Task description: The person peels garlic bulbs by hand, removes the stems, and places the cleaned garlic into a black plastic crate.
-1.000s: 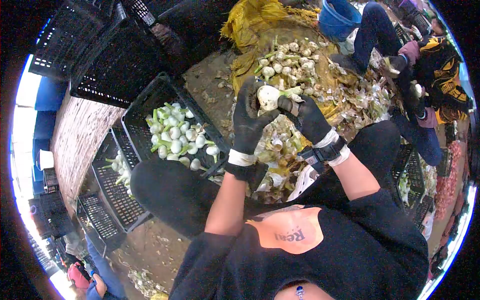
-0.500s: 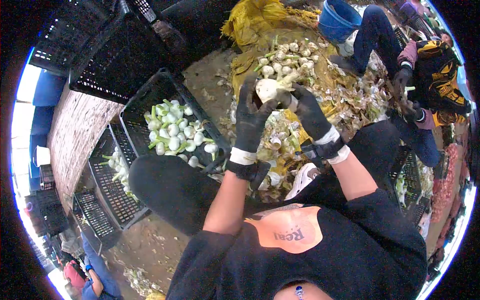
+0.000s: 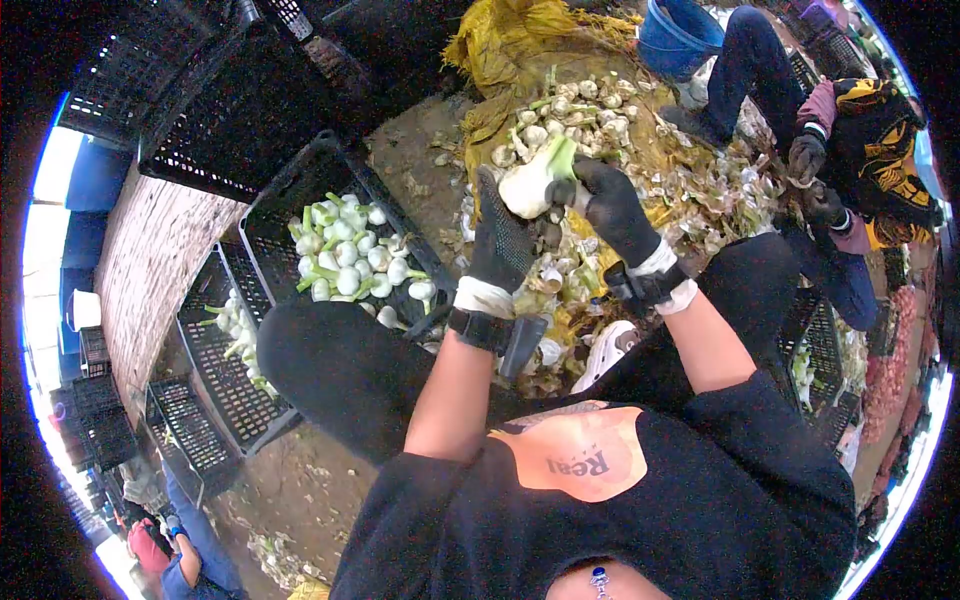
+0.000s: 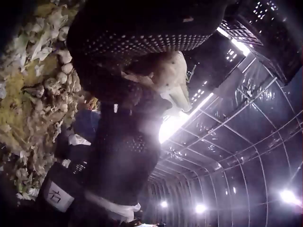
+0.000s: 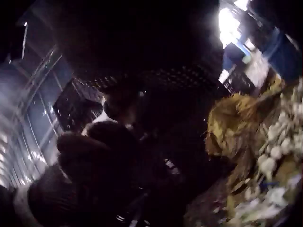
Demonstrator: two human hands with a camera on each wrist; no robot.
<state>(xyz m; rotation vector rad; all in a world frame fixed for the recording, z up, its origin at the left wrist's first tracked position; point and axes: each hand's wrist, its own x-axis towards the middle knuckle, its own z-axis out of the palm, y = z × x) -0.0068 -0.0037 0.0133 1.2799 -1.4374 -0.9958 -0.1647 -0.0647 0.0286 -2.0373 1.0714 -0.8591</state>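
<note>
While a person in a black shirt (image 3: 720, 470) is sitting amid scattered skins (image 3: 720, 195), a white garlic bulb (image 3: 524, 190) is resting in the grasp of two dark gloves, to the near side of a pile of bulbs (image 3: 590, 115). Its long axis is running on a slant: the rounded base is facing near left, and the pale green stem (image 3: 562, 155) is pointing to the far right. The left hand (image 3: 500, 235) is curling partway round the left side; the right hand (image 3: 615, 210) is pinching near the neck from the right, fingers nearly closed. On the shirt, an orange print (image 3: 575, 445) is showing the word "Real", inverted in the head view, with smaller lettering too fine to read. In the left wrist view, a white tag (image 4: 59, 195) is bearing one dark character, apparently "右". At left, a black crate (image 3: 300, 185) is holding more garlic; at far right, another person (image 3: 880, 160) is sitting.
</note>
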